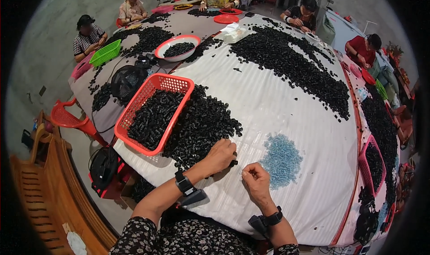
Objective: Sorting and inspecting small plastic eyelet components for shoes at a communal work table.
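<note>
My left hand is over the near right edge of a pile of small black cylindrical parts. Its fingers are curled in, and a small black part shows at the fingertips. To its right, my right hand is closed in a pinch above the white cloth; anything between the fingertips is too small to make out. Beside that hand lies a heap of tiny clear-blue pieces. A red plastic basket full of the same black parts stands left of the pile. Both wrists wear dark strapped devices.
A large black heap spreads across the far cloth. At the far left are a white bowl with a red rim, a dark fan and a green basket. A pink basket stands right. Several people sit around the table.
</note>
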The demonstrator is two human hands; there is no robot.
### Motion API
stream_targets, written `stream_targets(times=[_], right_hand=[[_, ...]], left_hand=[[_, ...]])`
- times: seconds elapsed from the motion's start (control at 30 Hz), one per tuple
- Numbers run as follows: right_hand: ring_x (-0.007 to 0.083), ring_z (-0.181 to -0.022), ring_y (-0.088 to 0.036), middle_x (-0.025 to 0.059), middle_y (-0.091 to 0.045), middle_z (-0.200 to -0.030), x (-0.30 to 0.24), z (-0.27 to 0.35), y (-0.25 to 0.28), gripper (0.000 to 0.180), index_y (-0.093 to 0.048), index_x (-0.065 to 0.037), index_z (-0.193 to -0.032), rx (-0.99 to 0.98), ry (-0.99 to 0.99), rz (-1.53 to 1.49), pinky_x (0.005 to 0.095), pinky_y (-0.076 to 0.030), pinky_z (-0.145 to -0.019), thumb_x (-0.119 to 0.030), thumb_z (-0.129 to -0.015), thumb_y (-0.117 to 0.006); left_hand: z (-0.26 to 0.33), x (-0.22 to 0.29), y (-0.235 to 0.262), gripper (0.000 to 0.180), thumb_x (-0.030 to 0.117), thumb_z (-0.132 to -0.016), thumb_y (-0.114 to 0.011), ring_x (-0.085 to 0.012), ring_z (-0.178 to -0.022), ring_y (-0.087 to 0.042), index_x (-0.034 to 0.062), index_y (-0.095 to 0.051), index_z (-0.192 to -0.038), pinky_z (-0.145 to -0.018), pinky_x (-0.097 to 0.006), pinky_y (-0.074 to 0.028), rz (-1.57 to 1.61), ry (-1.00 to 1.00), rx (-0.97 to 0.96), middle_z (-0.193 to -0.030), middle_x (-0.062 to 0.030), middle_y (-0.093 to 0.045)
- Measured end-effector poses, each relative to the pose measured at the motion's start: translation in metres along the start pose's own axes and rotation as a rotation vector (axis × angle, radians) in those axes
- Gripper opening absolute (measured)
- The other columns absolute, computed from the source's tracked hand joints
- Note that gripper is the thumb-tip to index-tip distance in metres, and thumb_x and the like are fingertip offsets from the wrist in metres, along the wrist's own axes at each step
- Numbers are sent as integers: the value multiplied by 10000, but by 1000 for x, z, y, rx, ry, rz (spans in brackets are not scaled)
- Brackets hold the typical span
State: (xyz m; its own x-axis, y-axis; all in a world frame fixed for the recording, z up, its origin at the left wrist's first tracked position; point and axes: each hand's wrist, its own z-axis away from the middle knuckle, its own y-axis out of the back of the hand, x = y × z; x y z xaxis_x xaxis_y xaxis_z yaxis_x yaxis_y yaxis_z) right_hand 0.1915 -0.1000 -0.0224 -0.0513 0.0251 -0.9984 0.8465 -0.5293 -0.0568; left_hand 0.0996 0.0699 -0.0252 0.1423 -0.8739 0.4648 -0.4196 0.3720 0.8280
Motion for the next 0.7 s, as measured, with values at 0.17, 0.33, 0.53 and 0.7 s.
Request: stream_targets(times=[0.17, 0.33, 0.53, 0.7], right_hand=[[23, -557, -451, -29, -533, -689, 1, -2, 4, 74, -560, -33, -882, 1, -51, -174, 172, -365, -476, -81, -861, -612], [45, -533, -495, 5, -565, -702, -7, 0, 1, 88, -558, -28, -890, -7, -123, -325, 180, -387, -431, -103, -876, -603], [37, -524, -489, -4, -559, -677, -10, 2, -1, 95, -557, -23, -876, -54, -105, -251, 175, -386, -434, -103, -873, -610], [32, -517, -478, -11, -548, -658, -13, 4, -4, 87, -557, -25, -869, -69, -66, -156, 174, -381, -433, -92, -870, -612]], left_hand=[[15, 21, 18, 228, 92, -711, -692, -254, -755, -550, 2, -534, -849, -680, -355, -453, 344, 224, 26, -786, -123, -554], [32, 44, 18, 253, 96, -738, -710, -91, -692, -517, -4, -550, -906, -614, -239, -458, 791, 400, -6, -768, -18, -551], [45, 49, 8, 226, 45, -747, -735, -39, -717, -497, 8, -575, -901, -622, -189, -438, 882, 441, -8, -795, 22, -535], [53, 47, 2, 198, 41, -782, -706, -36, -698, -518, 8, -564, -916, -606, -185, -446, 1055, 493, 19, -795, 19, -548]])
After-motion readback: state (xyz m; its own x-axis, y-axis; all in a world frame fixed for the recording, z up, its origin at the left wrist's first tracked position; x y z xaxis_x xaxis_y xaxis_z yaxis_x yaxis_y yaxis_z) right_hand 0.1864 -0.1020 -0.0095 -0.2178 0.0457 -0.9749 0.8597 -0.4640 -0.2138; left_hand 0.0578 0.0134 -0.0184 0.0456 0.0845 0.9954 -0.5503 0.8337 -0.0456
